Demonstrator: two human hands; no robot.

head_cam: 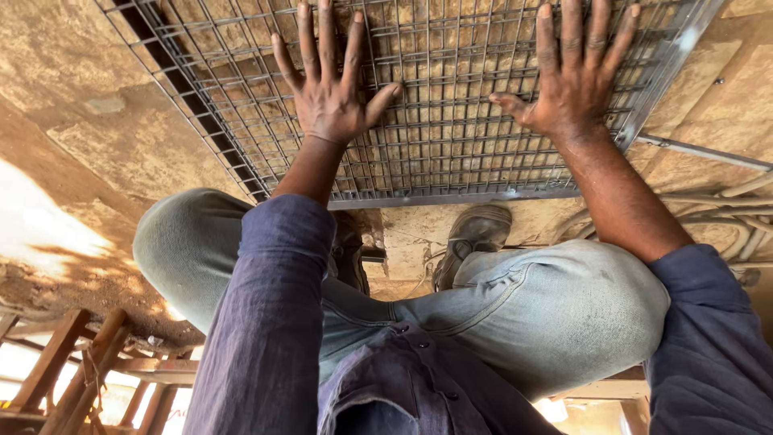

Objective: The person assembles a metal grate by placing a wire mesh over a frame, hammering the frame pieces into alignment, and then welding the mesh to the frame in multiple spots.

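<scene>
Wire grid (451,121) flat on dusty floor (113,145), before crouched knees. Left hand (330,89) and right hand (576,76) spread open, palms pressed on mesh, gripping nothing. Likely stiff, weighty, rough-edged; best held at frame edges. Shoes (475,234) near its close edge; hoses (725,213) at right; wooden frames (72,370) behind left.

No packages, labels, signs or screens show anywhere in this view.
</scene>
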